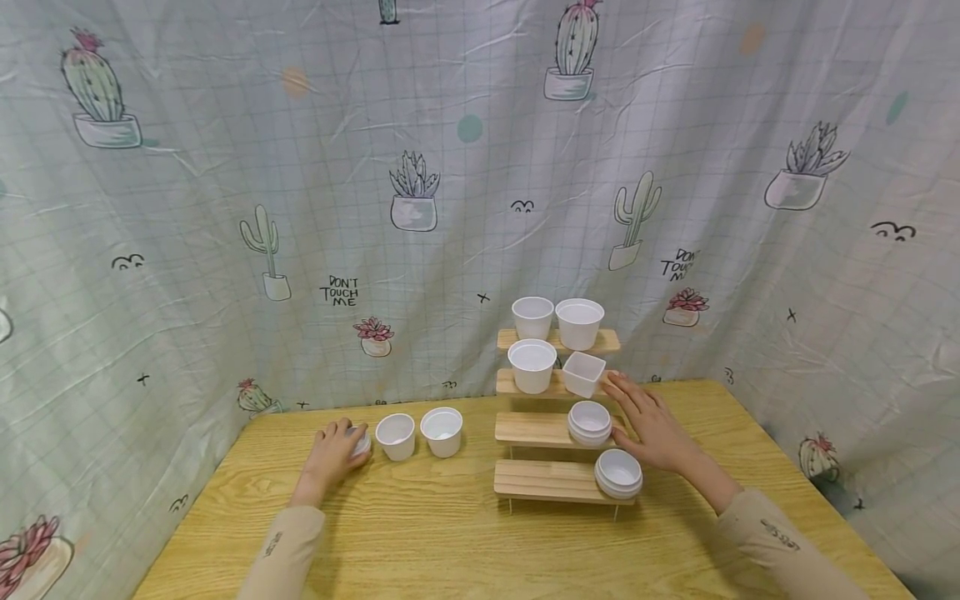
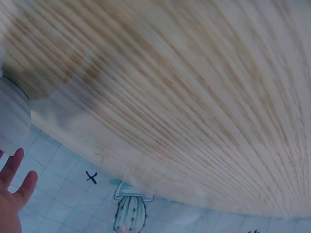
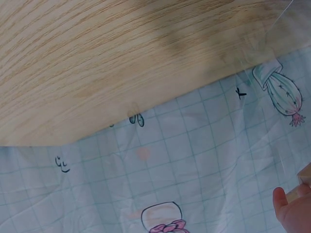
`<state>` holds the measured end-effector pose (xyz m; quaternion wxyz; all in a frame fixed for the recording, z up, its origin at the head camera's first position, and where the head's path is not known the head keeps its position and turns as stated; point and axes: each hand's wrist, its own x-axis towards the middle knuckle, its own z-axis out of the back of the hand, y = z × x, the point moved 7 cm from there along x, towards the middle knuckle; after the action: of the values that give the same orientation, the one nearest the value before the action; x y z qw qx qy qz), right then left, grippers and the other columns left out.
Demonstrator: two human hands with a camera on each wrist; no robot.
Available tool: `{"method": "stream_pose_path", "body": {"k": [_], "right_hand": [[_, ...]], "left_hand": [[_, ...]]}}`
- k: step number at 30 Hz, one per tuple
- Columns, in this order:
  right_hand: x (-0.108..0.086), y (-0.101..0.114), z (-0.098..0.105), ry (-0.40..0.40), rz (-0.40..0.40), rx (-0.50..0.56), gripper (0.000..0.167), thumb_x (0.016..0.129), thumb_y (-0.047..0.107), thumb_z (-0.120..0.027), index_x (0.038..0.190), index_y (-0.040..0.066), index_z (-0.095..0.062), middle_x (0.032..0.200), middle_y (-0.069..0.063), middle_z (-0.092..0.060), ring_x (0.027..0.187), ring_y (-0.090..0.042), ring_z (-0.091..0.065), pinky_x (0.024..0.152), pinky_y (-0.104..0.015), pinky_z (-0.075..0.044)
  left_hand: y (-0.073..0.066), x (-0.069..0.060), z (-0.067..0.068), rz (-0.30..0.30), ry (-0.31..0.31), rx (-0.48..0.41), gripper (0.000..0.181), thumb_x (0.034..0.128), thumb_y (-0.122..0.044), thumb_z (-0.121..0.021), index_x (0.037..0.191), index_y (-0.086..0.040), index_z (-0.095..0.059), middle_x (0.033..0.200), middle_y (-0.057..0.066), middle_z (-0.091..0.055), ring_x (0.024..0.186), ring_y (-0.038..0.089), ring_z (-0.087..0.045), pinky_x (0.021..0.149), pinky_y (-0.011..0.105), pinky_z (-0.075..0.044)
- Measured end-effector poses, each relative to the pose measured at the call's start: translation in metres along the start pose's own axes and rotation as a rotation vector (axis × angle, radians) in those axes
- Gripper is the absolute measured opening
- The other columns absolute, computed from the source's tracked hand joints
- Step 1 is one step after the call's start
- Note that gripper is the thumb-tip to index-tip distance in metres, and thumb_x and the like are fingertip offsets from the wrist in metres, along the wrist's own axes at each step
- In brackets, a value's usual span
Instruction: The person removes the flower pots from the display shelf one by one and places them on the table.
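Note:
At the left of the table, my left hand point(image 1: 330, 457) curls its fingers round a small white plastic cup point(image 1: 362, 443), partly hidden by the hand. In the left wrist view, a white cup point(image 2: 13, 116) shows at the edge above the fingertips. To its right stand a white cup point(image 1: 395, 437) and another white cup point(image 1: 442, 432). My right hand point(image 1: 651, 427) rests at the right end of the wooden tiered stand point(image 1: 528, 477), fingers extended. Its fingertips are beside a square white cup point(image 1: 583, 374), its thumb beside a round white bowl point(image 1: 589, 423).
On the upper tiers stand a white cup point(image 1: 532, 318), a wider cup point(image 1: 580, 324) and another cup point(image 1: 532, 367). A round white bowl point(image 1: 618, 473) sits on the lowest tier's right end. A cactus-print curtain point(image 1: 465, 183) hangs behind the wooden table point(image 1: 420, 542).

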<state>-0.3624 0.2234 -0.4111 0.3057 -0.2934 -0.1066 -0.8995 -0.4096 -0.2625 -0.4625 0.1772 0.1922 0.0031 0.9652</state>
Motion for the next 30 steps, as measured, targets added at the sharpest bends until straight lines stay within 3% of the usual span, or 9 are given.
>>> {"method": "stream_pose_path", "body": {"k": [11,15,22,30], "right_hand": [[0.000,0.001,0.000,0.016,-0.005,0.010,0.070,0.077,0.028,-0.058,0.139,0.011,-0.029,0.145,-0.008,-0.027,0.133,-0.026,-0.025,0.094,-0.054,-0.029],[0.000,0.002,0.001,0.003,0.010,0.024,0.071,0.076,0.028,-0.059,0.138,0.009,-0.031,0.144,-0.010,-0.029,0.133,-0.025,-0.025,0.093,-0.055,-0.028],[0.000,0.000,0.002,-0.008,0.015,0.031,0.071,0.075,0.028,-0.059,0.138,0.010,-0.032,0.143,-0.009,-0.030,0.133,-0.025,-0.026,0.092,-0.053,-0.028],[0.000,-0.002,0.002,0.005,0.022,0.040,0.069,0.077,0.029,-0.059,0.138,0.012,-0.032,0.145,-0.007,-0.028,0.134,-0.024,-0.024,0.091,-0.055,-0.032]], "left_hand": [[0.003,-0.005,0.002,-0.007,0.003,0.006,0.057,0.0750,-0.037,-0.068,0.122,-0.009,-0.052,0.111,0.021,-0.049,0.099,0.038,-0.048,0.077,0.054,-0.040],[0.002,-0.008,0.007,-0.033,-0.027,0.002,0.058,0.0736,-0.035,-0.070,0.122,-0.009,-0.051,0.112,0.021,-0.049,0.099,0.038,-0.048,0.076,0.053,-0.040],[-0.005,-0.015,0.021,-0.100,-0.107,0.024,0.059,0.0700,-0.033,-0.073,0.120,-0.010,-0.053,0.111,0.020,-0.051,0.097,0.036,-0.050,0.073,0.051,-0.042],[-0.028,-0.022,0.049,-0.209,-0.260,0.060,0.062,0.0651,-0.036,-0.075,0.118,-0.011,-0.054,0.110,0.018,-0.054,0.096,0.037,-0.053,0.075,0.051,-0.043]]}}
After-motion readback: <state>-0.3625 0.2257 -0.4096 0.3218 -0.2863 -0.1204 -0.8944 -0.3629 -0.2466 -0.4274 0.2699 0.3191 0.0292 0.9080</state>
